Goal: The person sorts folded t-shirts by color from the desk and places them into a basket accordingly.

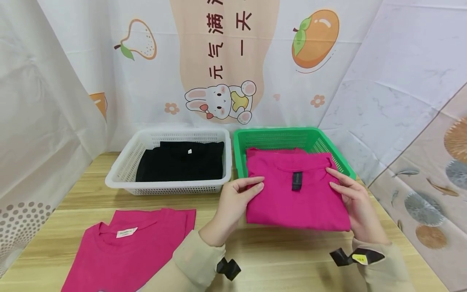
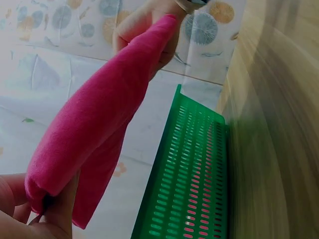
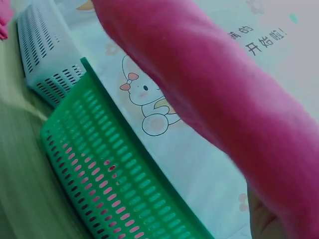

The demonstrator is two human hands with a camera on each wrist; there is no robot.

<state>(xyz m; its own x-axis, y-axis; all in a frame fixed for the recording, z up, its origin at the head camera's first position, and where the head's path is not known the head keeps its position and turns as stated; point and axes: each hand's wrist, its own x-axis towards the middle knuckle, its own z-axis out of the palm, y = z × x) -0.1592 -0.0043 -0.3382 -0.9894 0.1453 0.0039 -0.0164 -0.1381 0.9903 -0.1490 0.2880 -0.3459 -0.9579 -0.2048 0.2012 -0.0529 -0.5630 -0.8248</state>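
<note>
A folded pink T-shirt (image 1: 295, 202) with a dark neck label hangs in the air in front of and partly over the green basket (image 1: 277, 137). My left hand (image 1: 237, 202) pinches its left edge between thumb and fingers. At the other side my right hand (image 1: 355, 202) grips the right edge, fingers on top. Both wrist views show the shirt (image 2: 94, 114) as a thick folded roll above the basket's side (image 3: 114, 164). Pink cloth inside the basket shows through its slots and behind the held shirt.
Left of the green basket stands a white basket (image 1: 175, 186) with folded black clothing (image 1: 182, 162) in it. Another pink T-shirt (image 1: 127, 247) with a white label lies on the wooden table (image 1: 277, 259) at the front left. A printed curtain (image 1: 146, 89) hangs behind the baskets.
</note>
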